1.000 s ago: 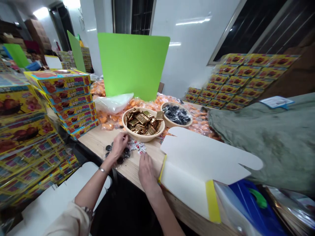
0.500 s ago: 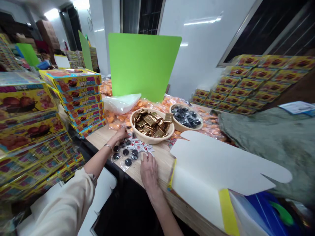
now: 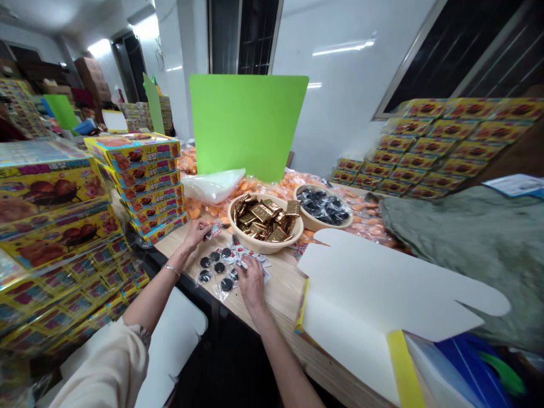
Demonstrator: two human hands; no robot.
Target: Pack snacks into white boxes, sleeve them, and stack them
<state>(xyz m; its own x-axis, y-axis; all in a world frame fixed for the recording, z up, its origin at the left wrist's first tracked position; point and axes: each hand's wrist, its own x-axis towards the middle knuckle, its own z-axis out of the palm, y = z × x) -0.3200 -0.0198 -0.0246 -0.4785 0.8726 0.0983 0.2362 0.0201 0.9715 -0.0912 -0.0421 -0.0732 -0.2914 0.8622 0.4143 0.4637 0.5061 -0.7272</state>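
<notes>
My left hand (image 3: 196,233) is closed in a pinch beside the cream bowl; a small item at its fingertips is too indistinct to name. Below it, several black round discs (image 3: 219,267) lie in clear plastic wrapping at the table edge. White packets with red print (image 3: 260,259) are scattered between the discs and the bowl. My right hand (image 3: 252,280) rests over the right end of these packets, fingers bent but apart, its thumb side by a wrapped disc. Its fingertips are partly hidden. A cream bowl (image 3: 266,247) heaped with gold foil packets (image 3: 261,212) stands just behind.
Another bowl (image 3: 317,224) holds bagged black pieces. Bagged orange pieces (image 3: 199,208) spread behind, below a green board (image 3: 249,124). Yellow printed boxes (image 3: 148,187) are stacked left, more boxes (image 3: 429,144) at right. An open white carton (image 3: 382,283) lies at my right, near grey-green cloth (image 3: 463,243).
My left hand has drawn up and left, away from the discs. My right hand has moved up onto the packets, its fingers more bent. The view has tilted slightly.
</notes>
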